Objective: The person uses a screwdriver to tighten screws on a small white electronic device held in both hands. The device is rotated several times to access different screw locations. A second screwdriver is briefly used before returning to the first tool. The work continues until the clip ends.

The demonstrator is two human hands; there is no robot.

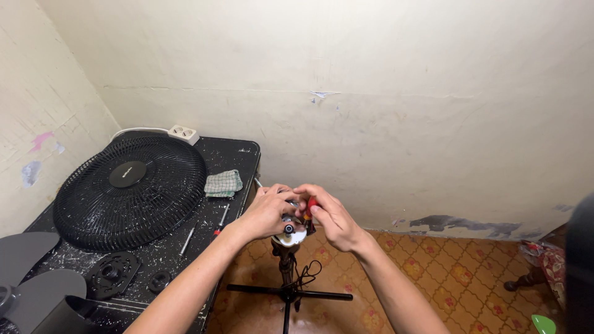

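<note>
Left hand point(267, 213) cupped over a fan motor head point(289, 235), white-bodied with a black knob at the front, perched atop a dark pole stand point(287, 291) on the patterned floor just beside the tabletop point(235, 154). Right hand point(334, 218) pinching a red-handled screwdriver point(311, 207) against the motor, fingers closed narrow. Black fan grille point(130, 192), checked cloth point(223, 183) and loose screwdrivers point(221, 219) lying on the paint-speckled tabletop.

A black, paint-speckled table point(238, 154) is seen bearing a round fan grille point(130, 192), a checked cloth point(223, 183), two screwdrivers point(221, 219), a power strip point(183, 133) and grey fan blades point(34, 272).
</note>
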